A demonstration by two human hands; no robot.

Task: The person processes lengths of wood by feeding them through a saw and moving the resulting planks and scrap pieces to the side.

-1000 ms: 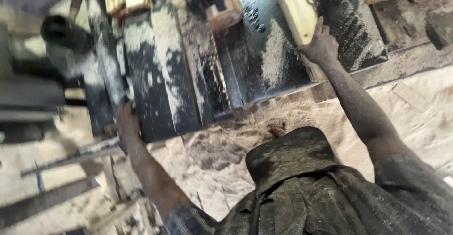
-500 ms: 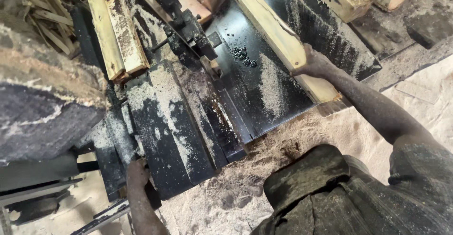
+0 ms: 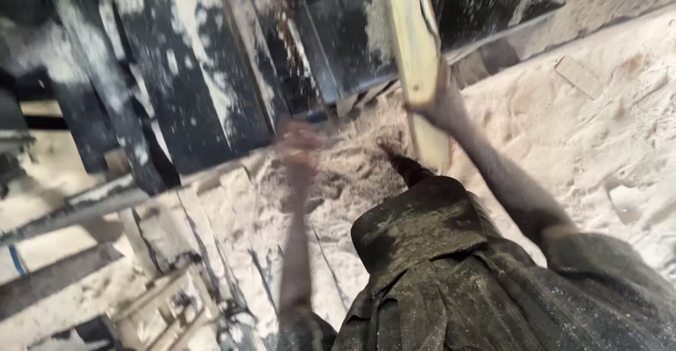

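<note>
The right hand (image 3: 435,108) is closed around a long pale yellow wooden plank (image 3: 415,48), gripping it near its lower end, where the wood sticks out past the edge of the dark metal saw bench (image 3: 190,90). The plank runs almost straight up the frame from the hand, lying over the black, sawdust-streaked top of the bench, and its short free end hangs below the hand above the thick pale sawdust covering the floor (image 3: 598,133). The left hand (image 3: 299,140) is blurred and sits just beside the near edge of the bench, in front of the dark slot between two of its plates; it holds nothing that can be made out, and whether its fingers are spread or curled cannot be told from the blur. The left forearm runs straight down from it toward the bottom of the frame. Between the two arms the person's dark, dust-speckled garment (image 3: 451,273) fills the lower right, with a dark shoe tip (image 3: 407,168) showing just above it on the sawdust, close to the free end of the plank. To the lower left, well apart from both hands, grey metal rails and a wooden frame (image 3: 84,217) lie dusted with the same pale sawdust.
</note>
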